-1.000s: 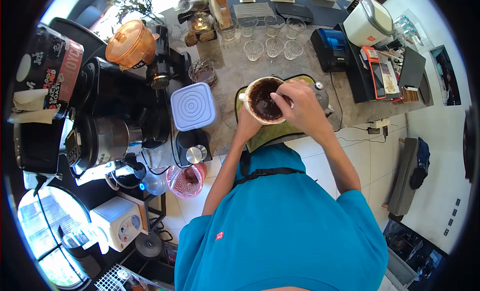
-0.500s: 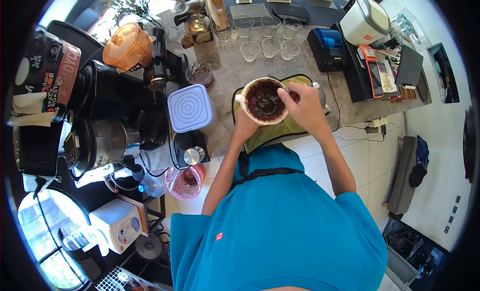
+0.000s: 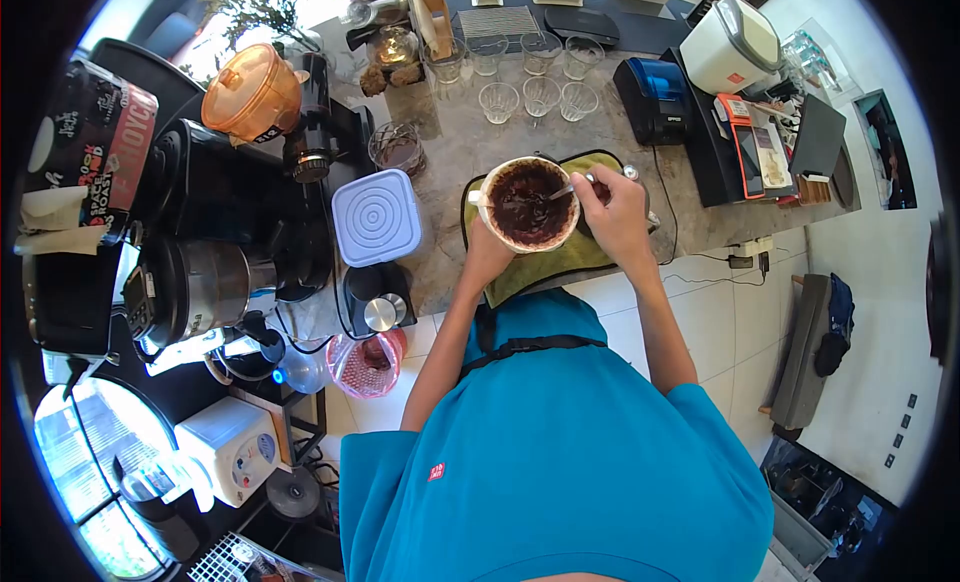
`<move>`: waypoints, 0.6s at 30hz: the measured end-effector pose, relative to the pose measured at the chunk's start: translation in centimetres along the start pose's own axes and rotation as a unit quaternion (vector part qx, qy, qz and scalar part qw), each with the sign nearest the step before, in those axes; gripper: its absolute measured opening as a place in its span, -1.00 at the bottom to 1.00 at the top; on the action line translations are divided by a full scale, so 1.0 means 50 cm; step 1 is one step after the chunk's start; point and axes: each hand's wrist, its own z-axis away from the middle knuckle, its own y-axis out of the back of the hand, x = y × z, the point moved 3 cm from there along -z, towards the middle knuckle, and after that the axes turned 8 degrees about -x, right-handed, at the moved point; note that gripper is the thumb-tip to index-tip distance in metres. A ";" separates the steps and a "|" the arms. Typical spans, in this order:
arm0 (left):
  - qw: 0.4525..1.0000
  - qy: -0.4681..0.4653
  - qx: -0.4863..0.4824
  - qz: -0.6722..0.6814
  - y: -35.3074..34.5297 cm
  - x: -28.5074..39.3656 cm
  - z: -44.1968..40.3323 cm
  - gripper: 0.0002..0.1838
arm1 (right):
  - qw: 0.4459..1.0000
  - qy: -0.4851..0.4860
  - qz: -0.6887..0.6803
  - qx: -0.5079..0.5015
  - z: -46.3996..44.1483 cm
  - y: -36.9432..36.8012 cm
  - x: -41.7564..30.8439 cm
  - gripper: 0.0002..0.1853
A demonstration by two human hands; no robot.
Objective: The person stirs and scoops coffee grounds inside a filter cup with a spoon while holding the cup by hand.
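A white cup (image 3: 484, 218) with a brown-smeared rim holds a wet, dark brown mix that looks like coffee. My left hand (image 3: 489, 254) is closed around its lower left side, most of its fingers hidden behind it. From the right, my right hand (image 3: 617, 220) pinches the handle of a metal spoon (image 3: 561, 192), whose bowl end dips into the dark mix. Under both hands lies a green cloth (image 3: 520, 280) with a black border. Beside my right hand a metal vessel (image 3: 651, 220) shows only in part.
Several clear glasses (image 3: 541, 97) stand farther back on the counter (image 3: 460, 142). To the left are a lidded lavender container (image 3: 376, 219), a glass with dark contents (image 3: 398, 152) and coffee machines. A blue-topped black printer (image 3: 655, 97) sits on the right. A pink-rimmed bin (image 3: 365, 367) is below.
My right hand has shifted slightly right and down with the spoon, away from the middle of the cup. My left hand still holds the cup in nearly the same place.
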 end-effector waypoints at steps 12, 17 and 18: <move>1.000 -0.020 0.002 -0.013 0.000 -0.019 -0.002 -0.38 | 0.982 -0.042 -0.184 -0.024 -0.007 0.036 0.037 -0.68; 0.998 0.021 -0.054 -0.036 0.004 -0.020 0.000 -0.26 | 0.998 0.057 0.011 0.017 -0.001 0.051 -0.051 -0.73; 0.997 0.031 -0.055 -0.036 0.005 -0.020 0.000 -0.25 | 0.991 0.115 0.060 0.037 -0.001 0.050 -0.061 -0.73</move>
